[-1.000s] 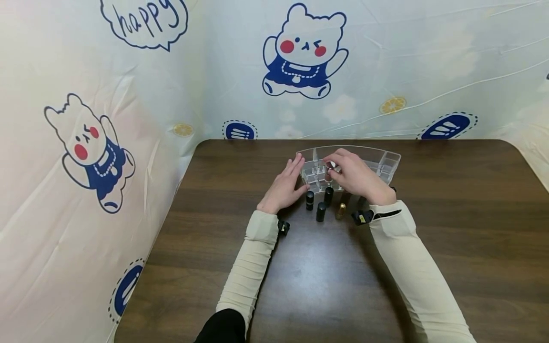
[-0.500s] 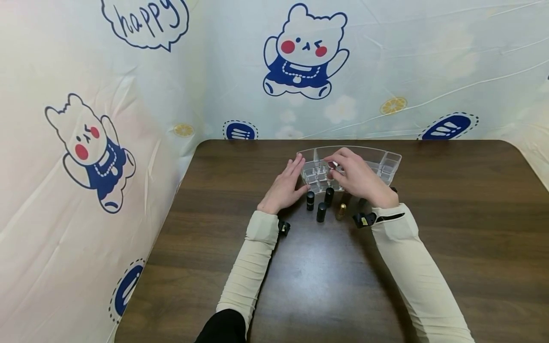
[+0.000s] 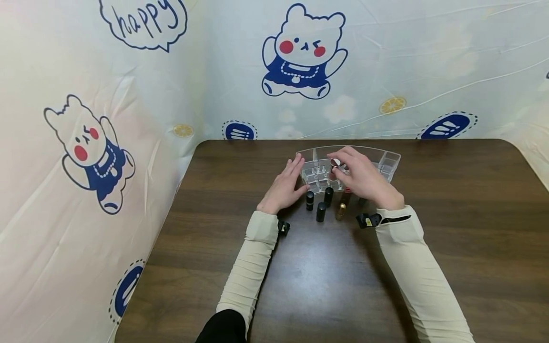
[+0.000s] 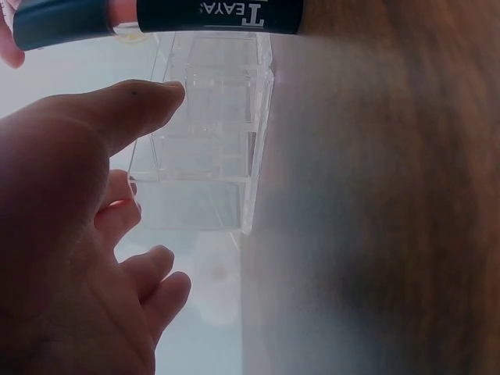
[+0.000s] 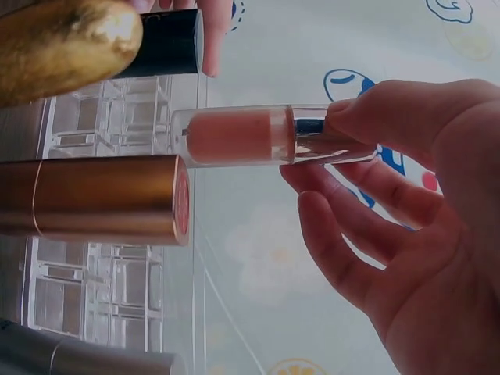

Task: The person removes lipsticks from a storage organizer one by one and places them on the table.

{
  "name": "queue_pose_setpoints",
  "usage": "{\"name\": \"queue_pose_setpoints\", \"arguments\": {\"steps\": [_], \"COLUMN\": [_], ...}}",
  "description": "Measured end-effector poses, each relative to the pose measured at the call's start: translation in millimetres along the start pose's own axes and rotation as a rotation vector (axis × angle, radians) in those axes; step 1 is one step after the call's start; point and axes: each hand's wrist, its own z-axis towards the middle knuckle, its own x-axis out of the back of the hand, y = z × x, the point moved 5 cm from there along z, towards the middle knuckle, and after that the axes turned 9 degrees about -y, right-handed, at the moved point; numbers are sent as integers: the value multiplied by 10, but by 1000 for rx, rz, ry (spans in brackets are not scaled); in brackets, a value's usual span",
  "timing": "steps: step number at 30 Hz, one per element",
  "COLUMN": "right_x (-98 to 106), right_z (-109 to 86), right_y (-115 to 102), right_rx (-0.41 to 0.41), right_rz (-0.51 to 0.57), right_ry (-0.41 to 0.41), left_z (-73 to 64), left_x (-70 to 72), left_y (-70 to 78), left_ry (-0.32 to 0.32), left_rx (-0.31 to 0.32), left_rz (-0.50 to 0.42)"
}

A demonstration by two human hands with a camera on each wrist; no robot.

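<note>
My right hand (image 3: 364, 178) pinches a pink lip gloss tube (image 5: 234, 137) by its shiny cap, between thumb and fingers. The tube stands upright over the clear compartment organizer (image 3: 388, 164); in the right wrist view its lower end overlaps the organizer's upper edge. My left hand (image 3: 280, 188) rests at the organizer's left end with fingers extended, its thumb (image 4: 148, 105) along the front side. In front of the organizer stand several lipsticks: black tubes (image 3: 320, 212), a gold one (image 3: 340, 211), a bronze one (image 5: 94, 199) and a grey one (image 5: 94, 355).
The brown wooden table (image 3: 300, 281) carries everything. A pale printed curtain (image 3: 364, 85) hangs right behind its back edge, and another stretch (image 3: 141, 176) runs along the left side. A dark lettered tube (image 4: 219, 14) is close to the left wrist camera.
My right hand has shifted slightly to the right with the lip gloss tube still pinched, and the bronze tube's red top shows more. The left hand has stayed in place.
</note>
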Motion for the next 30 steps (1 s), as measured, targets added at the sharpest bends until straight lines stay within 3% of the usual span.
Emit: {"name": "queue_pose_setpoints", "arguments": {"steps": [14, 30], "right_x": [37, 193], "right_z": [-69, -212], "right_y": [39, -19], "right_rx": [18, 123], "right_rz": [72, 22], "right_ry": [55, 208], "left_z": [8, 6], "left_x": [-12, -8], "left_y": [-16, 5], "left_ry": [1, -4], "left_rx": [-10, -17], "left_rz": [9, 11]}}
